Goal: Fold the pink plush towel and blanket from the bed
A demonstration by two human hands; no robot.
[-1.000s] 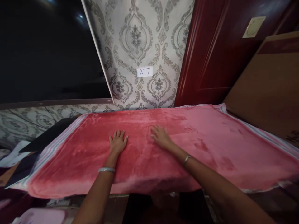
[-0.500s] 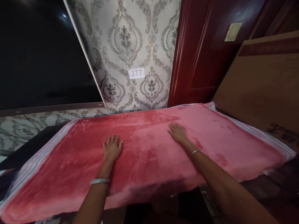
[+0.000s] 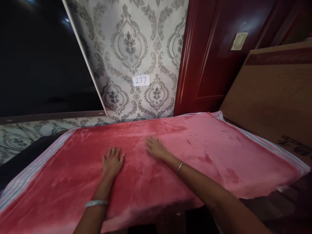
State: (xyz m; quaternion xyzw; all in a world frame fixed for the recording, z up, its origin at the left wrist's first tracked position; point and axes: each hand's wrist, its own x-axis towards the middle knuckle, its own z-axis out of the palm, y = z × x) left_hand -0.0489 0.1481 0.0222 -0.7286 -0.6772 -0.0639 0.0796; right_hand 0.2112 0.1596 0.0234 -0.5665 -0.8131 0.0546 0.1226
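Note:
A plush red-pink blanket (image 3: 214, 156) with striped side borders lies spread out in front of me, hanging over the near edge. My left hand (image 3: 112, 162) rests flat on its darker red part, fingers spread. Nearer the middle, my right hand (image 3: 156, 148) touches the pile with its fingers stretched out, slightly smeared by motion. Neither hand grips the cloth. Darker patches of brushed pile show on the right part. What the blanket lies on is mostly hidden beneath it.
At the upper left is a large dark screen (image 3: 46, 65). A paper label (image 3: 140, 80) reading 277 is on the patterned wall. A cardboard box (image 3: 270, 97) stands against the blanket's right side, before a dark red wooden panel (image 3: 209, 71) with a wall switch (image 3: 239, 41).
My right hand has swept left across the blanket toward my left hand, leaving the pile darker there. The left hand stays flat in nearly the same place. The view has tilted up slightly.

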